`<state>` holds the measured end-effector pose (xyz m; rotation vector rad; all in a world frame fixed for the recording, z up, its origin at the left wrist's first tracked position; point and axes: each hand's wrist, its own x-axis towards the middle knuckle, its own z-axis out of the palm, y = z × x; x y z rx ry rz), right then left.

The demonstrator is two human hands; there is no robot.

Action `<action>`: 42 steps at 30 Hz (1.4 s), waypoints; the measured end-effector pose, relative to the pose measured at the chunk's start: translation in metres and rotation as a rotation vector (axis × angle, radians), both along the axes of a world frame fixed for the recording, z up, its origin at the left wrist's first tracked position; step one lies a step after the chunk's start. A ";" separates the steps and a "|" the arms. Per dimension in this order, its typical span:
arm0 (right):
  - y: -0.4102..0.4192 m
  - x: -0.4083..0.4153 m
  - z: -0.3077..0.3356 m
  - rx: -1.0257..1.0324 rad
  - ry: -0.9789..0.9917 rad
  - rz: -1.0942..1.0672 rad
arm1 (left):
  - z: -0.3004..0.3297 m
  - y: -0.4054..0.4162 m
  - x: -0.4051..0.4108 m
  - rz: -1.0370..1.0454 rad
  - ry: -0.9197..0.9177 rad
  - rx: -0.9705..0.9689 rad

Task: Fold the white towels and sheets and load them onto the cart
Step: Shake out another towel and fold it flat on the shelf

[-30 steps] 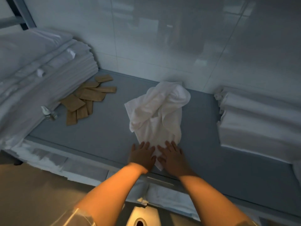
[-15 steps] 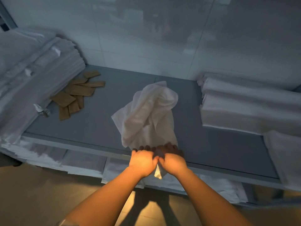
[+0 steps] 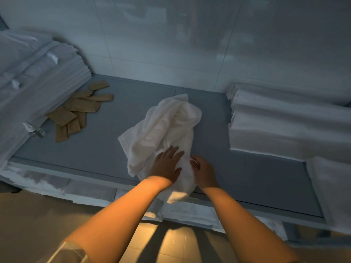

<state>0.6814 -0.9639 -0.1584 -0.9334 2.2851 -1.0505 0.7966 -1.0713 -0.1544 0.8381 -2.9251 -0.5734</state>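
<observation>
At the far left a tall stack of folded white sheets (image 3: 36,80) sits on the grey shelf (image 3: 106,149), its near side sloping down over the shelf's front edge. Just beside it lie a small clear bottle (image 3: 33,130) and a loose scatter of flat brown packets (image 3: 79,111). In the middle of the shelf a crumpled white towel (image 3: 167,126) lies bunched, its near end hanging over the front edge. The left hand (image 3: 167,166) rests flat on the towel, fingers straight and spread. The right hand (image 3: 204,172), close beside it but not touching it, has its fingers curled and pinches a fold of the towel's right edge. At the right a pile of folded white towels (image 3: 284,126) stands against the wall, well apart from the crumpled one.
</observation>
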 end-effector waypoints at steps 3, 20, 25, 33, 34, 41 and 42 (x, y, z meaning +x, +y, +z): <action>0.003 0.001 0.022 -0.065 -0.016 0.016 | 0.017 0.005 -0.009 -0.065 0.142 0.031; 0.061 0.017 0.144 -0.128 0.148 -0.194 | 0.133 0.023 0.026 -0.120 0.317 -0.037; 0.080 0.035 0.171 -0.103 0.408 -0.199 | 0.138 0.016 0.054 -0.100 0.238 -0.162; 0.118 0.022 0.197 -0.060 0.664 -0.268 | 0.157 -0.008 0.096 0.015 0.229 -0.311; 0.121 0.021 0.199 -0.068 0.668 -0.269 | 0.159 -0.008 0.099 0.027 0.234 -0.295; 0.150 -0.001 0.203 -0.051 0.623 -0.368 | 0.170 -0.008 0.120 0.238 0.327 -0.209; 0.157 -0.005 0.202 -0.049 0.619 -0.366 | 0.171 -0.008 0.124 0.264 0.341 -0.205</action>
